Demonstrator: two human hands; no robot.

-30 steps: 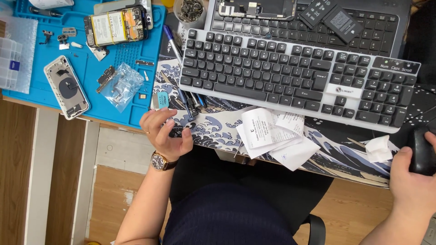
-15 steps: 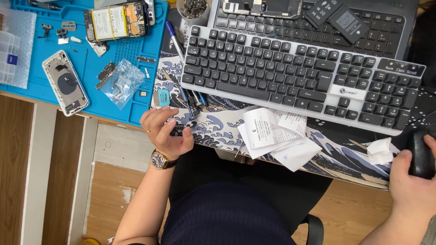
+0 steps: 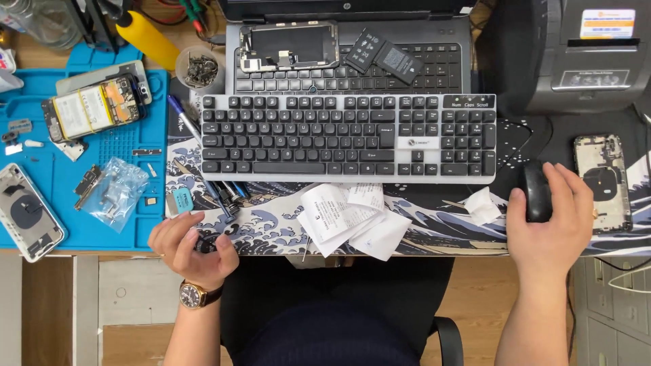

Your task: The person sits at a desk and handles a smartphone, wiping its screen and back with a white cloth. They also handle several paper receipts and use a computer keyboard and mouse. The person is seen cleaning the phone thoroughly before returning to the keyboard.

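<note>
Fingers of my left hand (image 3: 192,245) curl around a small black part (image 3: 205,245) at the counter's front edge, beside pens (image 3: 227,196) and crumpled receipts (image 3: 349,217). Past them sits the keyboard (image 3: 348,137), blue mat (image 3: 81,176) to its left. My right hand (image 3: 550,220) cups the black mouse (image 3: 536,191), fingers draped over it, near an opened phone shell (image 3: 602,179).

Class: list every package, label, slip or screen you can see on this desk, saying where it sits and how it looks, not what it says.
Plastic bag: on the blue mat, clear, crumpled.
Paper slips: below the keyboard, white, overlapping.
Phone screen: on the laptop, dark rectangle.
Printer label: top right, white with an orange band.
Blue tag: at the mat's right edge, small, rounded.
</note>
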